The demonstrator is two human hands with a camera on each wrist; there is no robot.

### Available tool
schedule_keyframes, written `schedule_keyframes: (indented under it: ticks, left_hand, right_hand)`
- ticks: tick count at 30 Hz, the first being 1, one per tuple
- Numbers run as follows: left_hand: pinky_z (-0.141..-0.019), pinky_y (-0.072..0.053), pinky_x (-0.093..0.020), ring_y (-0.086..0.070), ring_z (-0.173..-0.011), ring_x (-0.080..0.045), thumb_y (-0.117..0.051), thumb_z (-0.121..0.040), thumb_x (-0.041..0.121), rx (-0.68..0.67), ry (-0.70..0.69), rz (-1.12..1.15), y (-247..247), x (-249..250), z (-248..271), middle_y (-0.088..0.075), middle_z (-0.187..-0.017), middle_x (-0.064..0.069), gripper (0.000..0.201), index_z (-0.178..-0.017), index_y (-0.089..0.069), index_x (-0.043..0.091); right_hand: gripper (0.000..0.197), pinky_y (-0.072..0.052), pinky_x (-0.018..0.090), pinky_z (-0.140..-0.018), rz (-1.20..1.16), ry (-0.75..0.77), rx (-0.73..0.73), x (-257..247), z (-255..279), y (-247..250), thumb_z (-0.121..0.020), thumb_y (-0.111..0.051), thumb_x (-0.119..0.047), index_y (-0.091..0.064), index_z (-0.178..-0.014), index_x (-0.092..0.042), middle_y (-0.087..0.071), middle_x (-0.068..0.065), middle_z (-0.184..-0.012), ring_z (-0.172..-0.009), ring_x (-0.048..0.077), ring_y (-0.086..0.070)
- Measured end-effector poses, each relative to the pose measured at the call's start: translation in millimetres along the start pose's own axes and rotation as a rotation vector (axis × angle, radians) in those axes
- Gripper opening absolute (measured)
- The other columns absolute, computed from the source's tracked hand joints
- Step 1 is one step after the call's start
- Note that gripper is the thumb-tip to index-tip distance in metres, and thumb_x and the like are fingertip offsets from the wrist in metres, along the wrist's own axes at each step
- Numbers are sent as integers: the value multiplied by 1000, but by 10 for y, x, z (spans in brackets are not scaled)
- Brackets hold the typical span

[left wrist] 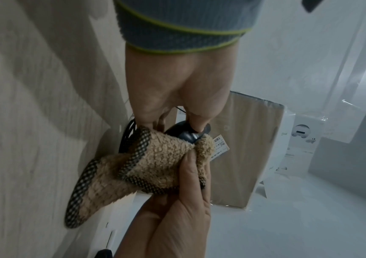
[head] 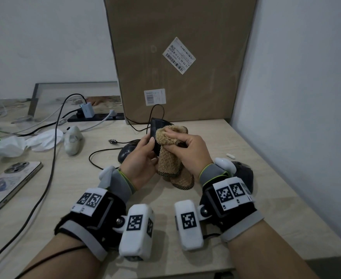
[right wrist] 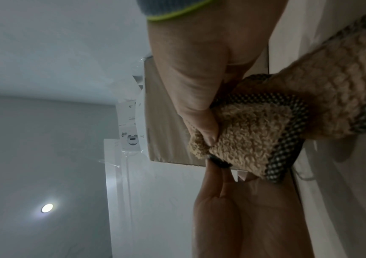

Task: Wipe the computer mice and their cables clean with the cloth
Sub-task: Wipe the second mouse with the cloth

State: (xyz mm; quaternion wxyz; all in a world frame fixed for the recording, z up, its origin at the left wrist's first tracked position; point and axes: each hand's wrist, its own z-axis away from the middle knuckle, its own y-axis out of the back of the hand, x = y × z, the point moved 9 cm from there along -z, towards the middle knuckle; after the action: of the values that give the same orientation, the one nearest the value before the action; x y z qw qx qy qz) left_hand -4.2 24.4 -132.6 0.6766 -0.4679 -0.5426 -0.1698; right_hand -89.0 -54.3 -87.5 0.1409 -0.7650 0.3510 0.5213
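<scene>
left hand [head: 143, 158] grips black mouse [head: 157, 125] lifted above desk [head: 246, 198]; right hand [head: 187, 150] pinches tan cloth [head: 169, 158] against it. risks: mouse slips under rubbing — trailing cable [head: 155, 111] snags second mouse [head: 126, 152] (lying just behind hands), third mouse [head: 244, 174] missed.

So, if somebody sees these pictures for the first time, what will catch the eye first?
Most likely the fluffy tan cloth at the centre, which the right hand presses against a black mouse held up by the left hand. Behind them a large cardboard box stands against the wall. A second black mouse lies on the table, just left of the hands.
</scene>
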Motion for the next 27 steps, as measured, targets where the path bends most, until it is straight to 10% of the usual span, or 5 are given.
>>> schedule_keyframes:
  ticks: [4, 8, 12, 21, 27]
  left_hand:
    - [-98, -41, -50, -53, -110, -30, -40, -99, 24, -75, 65, -35, -99, -55, 45, -57, -124, -12, 39, -138, -45, 26]
    - [-73, -46, -37, -55, -85, -26, -42, -98, 25, -125, 124, -88, -163, -99, 91, -57, -103, -10, 28, -122, -54, 34]
    - [-91, -48, -49, -57, -92, -32, -40, -99, 24, -183, 146, -52, -238, -140, 119, -58, -108, -9, 37, -135, -46, 32]
    - [-73, -56, -38, -58, -93, -28, -45, -96, 22, -195, 155, -111, -220, -143, 111, -58, -113, -9, 41, -136, -47, 28]
    - [-89, -47, -42, -56, -106, -32, -46, -97, 21, -194, 174, -252, -167, -145, 127, -59, -121, -11, 40, -136, -47, 30]
  right_hand:
    - [37, -42, 30, -107, 58, 18, 57, -47, -1, 68, -82, -69, -12, -65, -119, -19, -64, -6, -124, -118, 4, -54]
    - [36, -42, 24, -104, 105, 9, 179, -45, -15, 210, -85, -67, -18, -64, -121, -21, -63, -4, -125, -117, 7, -55]
    - [35, -45, 29, -101, 96, -2, 224, -18, -26, 244, -89, -62, -20, -61, -124, -19, -63, -1, -124, -115, 11, -57]
    - [27, -49, 34, -95, 88, -37, 279, 46, -36, 324, -91, -56, -21, -61, -118, -19, -65, -2, -110, -104, 13, -60]
    - [26, -48, 37, -95, 93, -82, 289, 100, -37, 371, -93, -53, -24, -61, -117, -18, -65, -2, -107, -103, 16, -60]
